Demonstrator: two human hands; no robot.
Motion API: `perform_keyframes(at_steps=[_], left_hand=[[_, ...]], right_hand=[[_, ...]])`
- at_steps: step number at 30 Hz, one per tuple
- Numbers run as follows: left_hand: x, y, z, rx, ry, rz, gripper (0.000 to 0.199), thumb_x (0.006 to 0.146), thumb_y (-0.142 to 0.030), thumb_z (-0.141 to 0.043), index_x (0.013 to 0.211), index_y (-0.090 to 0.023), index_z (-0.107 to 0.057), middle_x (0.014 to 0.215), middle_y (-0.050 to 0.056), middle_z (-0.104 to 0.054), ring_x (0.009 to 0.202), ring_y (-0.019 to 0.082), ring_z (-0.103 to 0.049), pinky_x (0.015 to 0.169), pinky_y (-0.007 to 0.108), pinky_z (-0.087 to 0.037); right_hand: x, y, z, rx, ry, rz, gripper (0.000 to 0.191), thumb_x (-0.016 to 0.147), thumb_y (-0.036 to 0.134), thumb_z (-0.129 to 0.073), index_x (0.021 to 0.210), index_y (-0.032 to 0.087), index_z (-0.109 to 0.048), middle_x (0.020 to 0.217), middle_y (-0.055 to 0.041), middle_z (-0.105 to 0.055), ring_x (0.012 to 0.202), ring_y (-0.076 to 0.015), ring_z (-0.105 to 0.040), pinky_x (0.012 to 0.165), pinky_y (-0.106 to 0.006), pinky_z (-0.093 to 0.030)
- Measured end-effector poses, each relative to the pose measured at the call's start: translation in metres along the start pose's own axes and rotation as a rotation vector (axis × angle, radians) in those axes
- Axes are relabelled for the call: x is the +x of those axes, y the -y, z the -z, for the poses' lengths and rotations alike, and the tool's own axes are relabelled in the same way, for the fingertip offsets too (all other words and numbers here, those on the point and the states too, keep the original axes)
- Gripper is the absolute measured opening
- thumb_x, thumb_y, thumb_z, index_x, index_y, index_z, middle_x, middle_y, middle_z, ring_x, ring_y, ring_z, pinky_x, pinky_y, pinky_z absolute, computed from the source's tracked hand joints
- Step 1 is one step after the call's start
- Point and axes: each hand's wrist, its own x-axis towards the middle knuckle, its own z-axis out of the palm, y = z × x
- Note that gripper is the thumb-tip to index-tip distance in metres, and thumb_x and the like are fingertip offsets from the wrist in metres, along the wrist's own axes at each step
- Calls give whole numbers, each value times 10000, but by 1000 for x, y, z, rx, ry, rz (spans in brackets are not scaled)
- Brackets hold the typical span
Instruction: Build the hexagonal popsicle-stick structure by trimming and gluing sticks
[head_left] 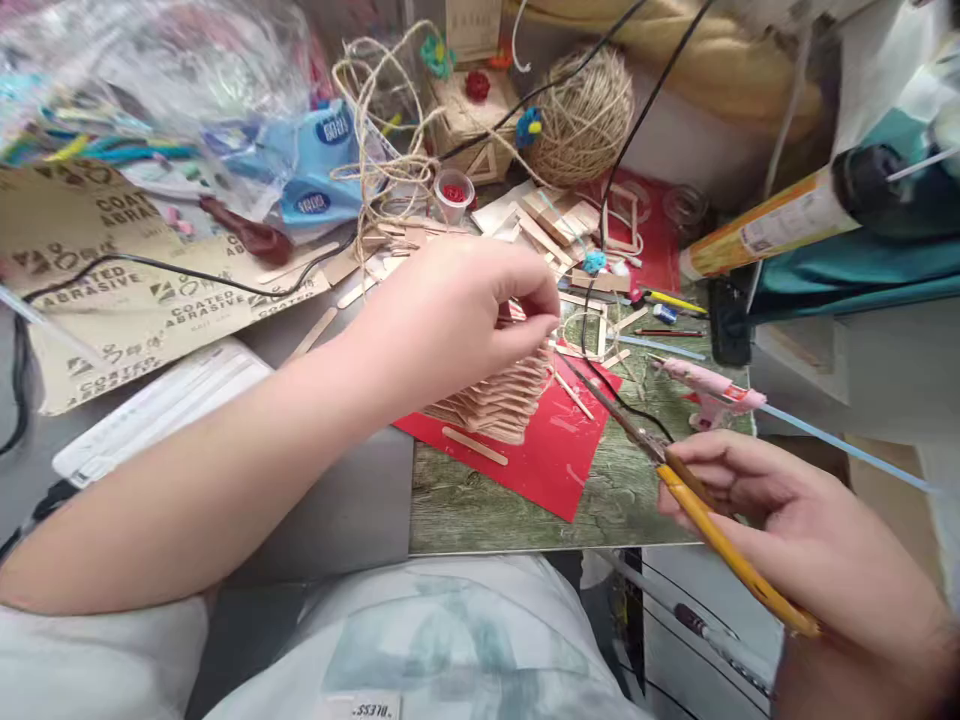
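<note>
both hands are raised over the work, the left hand (499,310) above and the right hand (787,520) lower and off to the side. under the left hand sits a layered, ridged stack of thin light-brown wooden craft sticks (502,402), its upper part hidden by that hand and its near side in plain view. the left thumb and forefinger meet in a pinch just beside the stack's right edge — whether something thin is caught between them, i cannot tell. the right hand, well apart from the stack, grips long metal scissors with yellow-orange handles (709,528), and their blades slant up and left so that the points come near the left fingertips.

the stack rests on a flat, glossy red sheet (559,470); a loose round-ended pale wooden stick (475,446) lies on the sheet just in front of it. beneath is a greenish wood-grain tabletop (480,515). to the right, beyond the scissors, lies a pale pink glue gun (712,383) with a long translucent bluish glue stick (847,447) in its back. farther off — behind the hands — are a small clear cup of red bits (454,205) and a big round ball of tan twine (585,115).
</note>
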Motion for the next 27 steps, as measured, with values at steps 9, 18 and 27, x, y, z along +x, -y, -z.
perform_keyframes(at_steps=[9, 18, 27], left_hand=[[-1, -2, 0, 11, 34, -29, 126, 961, -277, -680, 912, -256, -794, 891, -14, -796, 815, 168, -716, 786, 317, -531], [1, -3, 3, 31, 74, -26, 115, 966, -255, -684, 915, -254, -787, 909, -13, -803, 838, 171, -723, 754, 314, -500], [1, -4, 3, 42, 107, -21, 82, 944, -234, -707, 905, -250, -777, 868, -24, -788, 762, 150, -687, 665, 289, -438]], right_hand=[[6, 10, 30, -224, -42, -20, 579, 732, 618, -882, 1205, 319, -733, 1134, -54, -812, 922, -284, -789, 730, -273, -657], [4, 7, 33, -245, -54, 65, 497, 764, 594, -858, 1152, 298, -769, 1052, -70, -830, 863, -288, -796, 687, -287, -661], [2, 21, 31, -363, 24, 98, 411, 803, 577, -806, 1120, 316, -792, 1051, -39, -830, 873, -284, -793, 636, -279, -646]])
